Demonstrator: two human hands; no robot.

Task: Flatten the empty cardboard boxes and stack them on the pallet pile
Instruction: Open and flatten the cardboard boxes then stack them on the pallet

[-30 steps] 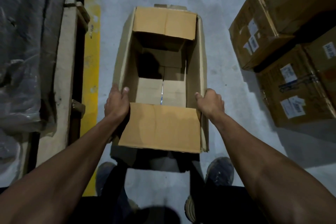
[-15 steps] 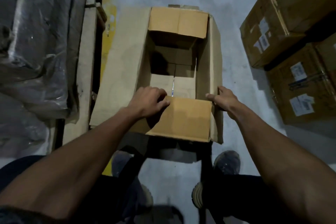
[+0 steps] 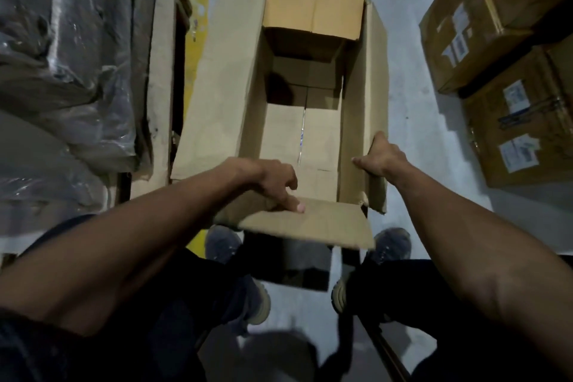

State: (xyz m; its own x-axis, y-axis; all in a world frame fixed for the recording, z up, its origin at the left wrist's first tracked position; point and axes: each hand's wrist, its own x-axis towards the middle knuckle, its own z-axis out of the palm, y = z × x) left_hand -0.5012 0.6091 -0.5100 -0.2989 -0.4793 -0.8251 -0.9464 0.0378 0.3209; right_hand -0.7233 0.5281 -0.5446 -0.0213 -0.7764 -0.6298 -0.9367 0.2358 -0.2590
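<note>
Open cardboard box [image 3: 310, 139] stands on the grey concrete floor [image 3: 412, 121] directly in front of the person, between their two shoes [image 3: 392, 245]. Box is empty, bottom seam visible inside. All four top flaps are open: left flap [image 3: 223, 84] spread wide outward, far flap [image 3: 313, 14] tilted up, right flap [image 3: 376, 77] nearly upright, near flap [image 3: 310, 223] folded out toward the person.

Left hand [image 3: 273, 180] is at the box's near left corner, fingers curled, fingertip pressing down on the near flap; cannot tell whether it actually grasps the cardboard. Right hand [image 3: 383, 156] grasps the near end of the right flap, thumb inside, fingers wrapped over the edge.

Left of the box: yellow floor line [image 3: 193, 53], then a wooden pallet edge [image 3: 159, 77] carrying goods under plastic wrap [image 3: 68, 49]. Right of the box, well apart: stacked sealed cartons [image 3: 508, 71] with white labels. Both forearms bare, dark trousers at bottom of frame.
</note>
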